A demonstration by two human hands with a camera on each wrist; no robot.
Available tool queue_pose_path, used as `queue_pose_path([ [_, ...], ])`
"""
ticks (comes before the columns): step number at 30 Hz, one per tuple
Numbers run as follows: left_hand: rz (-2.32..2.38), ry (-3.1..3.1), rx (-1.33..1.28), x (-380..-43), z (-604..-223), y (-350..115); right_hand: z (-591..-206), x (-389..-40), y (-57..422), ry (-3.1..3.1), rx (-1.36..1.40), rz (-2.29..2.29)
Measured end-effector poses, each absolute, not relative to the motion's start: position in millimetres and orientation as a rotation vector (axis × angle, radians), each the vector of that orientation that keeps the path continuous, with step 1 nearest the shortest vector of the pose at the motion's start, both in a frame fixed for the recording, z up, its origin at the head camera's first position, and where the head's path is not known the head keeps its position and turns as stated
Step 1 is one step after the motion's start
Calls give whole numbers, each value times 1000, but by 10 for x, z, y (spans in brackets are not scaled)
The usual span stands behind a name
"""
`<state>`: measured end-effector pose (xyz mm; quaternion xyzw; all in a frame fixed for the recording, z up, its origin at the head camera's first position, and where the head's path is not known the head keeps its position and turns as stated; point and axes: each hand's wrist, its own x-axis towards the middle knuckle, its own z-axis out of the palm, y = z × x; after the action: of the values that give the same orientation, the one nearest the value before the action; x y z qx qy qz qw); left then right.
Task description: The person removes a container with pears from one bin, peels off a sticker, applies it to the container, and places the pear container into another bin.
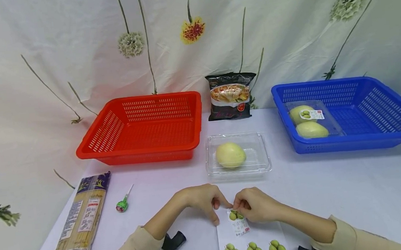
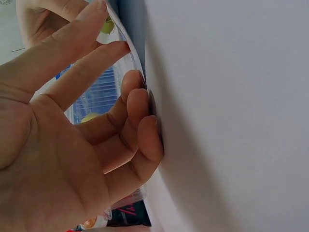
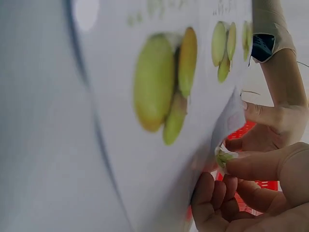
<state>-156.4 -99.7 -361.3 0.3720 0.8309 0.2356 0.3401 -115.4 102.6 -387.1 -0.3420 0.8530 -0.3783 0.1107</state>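
Along the near left side of the surface (image 1: 357, 190), we see a long noodle pack (image 1: 76, 235) lying aslant, its transparent wrapper printed with labels. Just to its right, we find a lollipop (image 1: 122, 205) with a green-and-red head and a white stick. Farther off stands a red basket (image 1: 148, 155) with slatted walls.

Near the middle, we see the left hand (image 1: 204, 198) with its fingers loosely bent and apart, fingertips touching the far left corner of a white sheet (image 1: 263, 232) printed with green fruit. On that sheet's far part is the fruit label (image 1: 239, 226), its far end lifted. At the far edge, against the floral cloth (image 1: 83, 19), a black food packet (image 1: 231, 105) stands upright; nearer us, a clear box (image 1: 256, 151) holds one pale fruit (image 1: 230, 155).

Right of the left hand, we see the right hand (image 1: 256, 204) pinching the label's raised end between thumb and finger. At the far right, a blue basket (image 1: 356, 142) holds a clear container (image 1: 332, 121) on its left side, with two pale fruits inside and a label across the farther one.
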Motion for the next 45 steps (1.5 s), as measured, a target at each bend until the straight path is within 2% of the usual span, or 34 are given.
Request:
queue_pose_path([
  [12,609,2343,965,-1461,-3700,-996,-3865,-1085,1092,2375,-1001,-1211],
  [31,428,2449,993,-1419,-3711,-953,-3820,-981,1247,2220,-1171,-1360],
  [45,407,2466,982,-1414,-3713,-923,-3644,-870,1312,2212,-1310,-1399],
])
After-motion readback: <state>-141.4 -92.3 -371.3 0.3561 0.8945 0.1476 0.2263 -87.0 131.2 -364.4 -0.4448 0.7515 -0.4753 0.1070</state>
